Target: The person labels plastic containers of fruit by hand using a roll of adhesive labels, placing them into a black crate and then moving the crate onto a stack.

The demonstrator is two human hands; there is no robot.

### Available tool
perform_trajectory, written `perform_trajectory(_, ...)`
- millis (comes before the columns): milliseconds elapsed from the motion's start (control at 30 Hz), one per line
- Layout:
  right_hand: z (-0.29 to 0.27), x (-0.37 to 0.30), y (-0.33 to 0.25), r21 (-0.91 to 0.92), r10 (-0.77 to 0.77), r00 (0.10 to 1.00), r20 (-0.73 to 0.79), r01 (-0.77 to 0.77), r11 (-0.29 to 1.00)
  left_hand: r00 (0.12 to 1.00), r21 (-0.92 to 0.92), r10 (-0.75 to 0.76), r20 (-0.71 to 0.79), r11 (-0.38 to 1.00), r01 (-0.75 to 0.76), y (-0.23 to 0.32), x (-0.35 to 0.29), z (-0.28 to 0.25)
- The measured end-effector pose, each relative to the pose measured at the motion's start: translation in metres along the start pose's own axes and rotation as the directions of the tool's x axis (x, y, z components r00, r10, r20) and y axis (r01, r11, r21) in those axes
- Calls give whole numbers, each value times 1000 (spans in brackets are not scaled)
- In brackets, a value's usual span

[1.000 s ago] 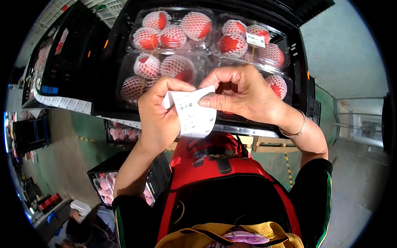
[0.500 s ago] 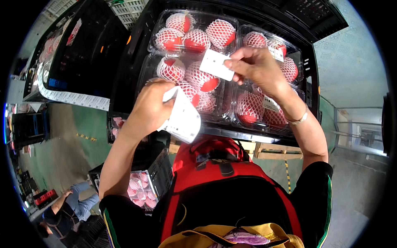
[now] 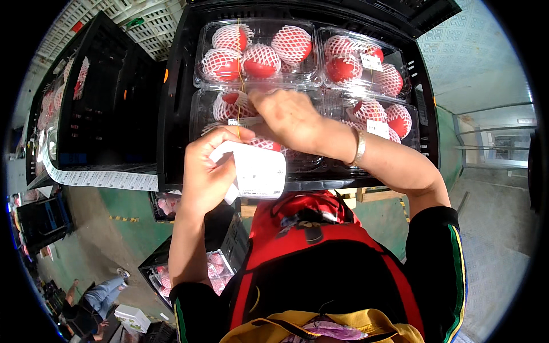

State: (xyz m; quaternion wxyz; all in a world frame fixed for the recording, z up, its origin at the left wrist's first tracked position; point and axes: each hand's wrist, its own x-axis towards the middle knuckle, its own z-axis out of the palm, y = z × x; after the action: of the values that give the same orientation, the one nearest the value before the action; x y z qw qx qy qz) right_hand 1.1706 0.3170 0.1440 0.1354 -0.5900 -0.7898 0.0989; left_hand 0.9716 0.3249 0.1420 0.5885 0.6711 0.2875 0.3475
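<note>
My left hand [image 3: 209, 166] is closed on a folded strip of white labels [image 3: 260, 170], which hangs over the front edge of a black crate [image 3: 171, 123]. My right hand [image 3: 291, 119] reaches across the near left clear clamshell box [image 3: 200, 106]. Motion smears its fingertips, so their grip cannot be made out. A white label [image 3: 247, 121] shows on that box, between my two hands. Inside the clamshells lie red fruits [image 3: 262, 60] in white foam nets. The far right box carries a label [image 3: 372, 62], and the near right one another label [image 3: 378, 128].
Another black crate [image 3: 114, 108] stands at the left, with a long label strip [image 3: 103, 178] running along its front. Below is a crate of netted fruit [image 3: 220, 268]. A person [image 3: 94, 306] is at the lower left. A pale perforated crate [image 3: 154, 26] stands behind.
My right hand has moved left and nearer with the label it held, which now shows on the near left box. The view has shifted slightly. The left hand keeps the strip.
</note>
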Motion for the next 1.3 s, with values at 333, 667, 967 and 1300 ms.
perform_trajectory(333,-62,-43,2,965,-86,992,97,-72,252,955,-158,125,-270,972,-172,35,2,32)
perform_trajectory(667,-81,-60,26,964,-102,992,76,-47,260,892,55,240,-382,970,-237,36,10,69)
perform_trajectory(967,-101,0,123,867,285,957,-58,-94,490,975,393,87,-207,920,1,-2,90,27)
perform_trajectory(1300,-35,99,117,646,248,951,186,-308,699,934,-306,-357,-34,893,330,-17,144,-11)
